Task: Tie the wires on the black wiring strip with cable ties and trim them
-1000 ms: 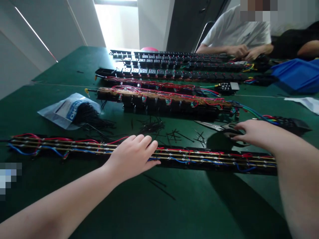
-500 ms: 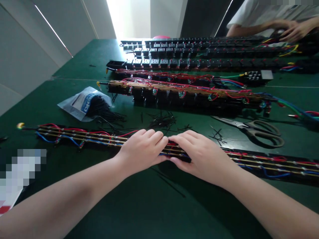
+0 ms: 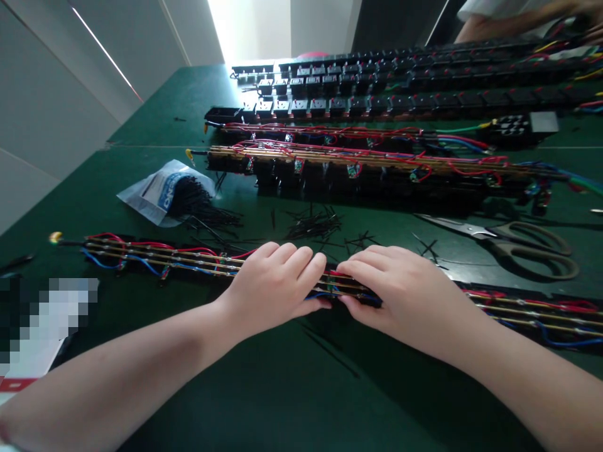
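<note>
A long black power strip body lies across the table in front of me, its underside up, with brass bars and red and blue wires along it. My left hand is closed around its middle, fingers over the far edge and thumb on the near edge. Just to the right, my right hand grips the same strip in a similar way. A narrow stretch of bars and wires shows between the two hands. Whether a cable tie sits under my fingers is hidden.
Behind the strip are a plastic bag of black cable ties, loose ties and scissors. More wired strips lie farther back. A co-worker's arm is at the far right. A pixelated white item lies left.
The gap between my hands has widened slightly, with both still on the strip. The view has shifted a little, and less of the co-worker is visible.
</note>
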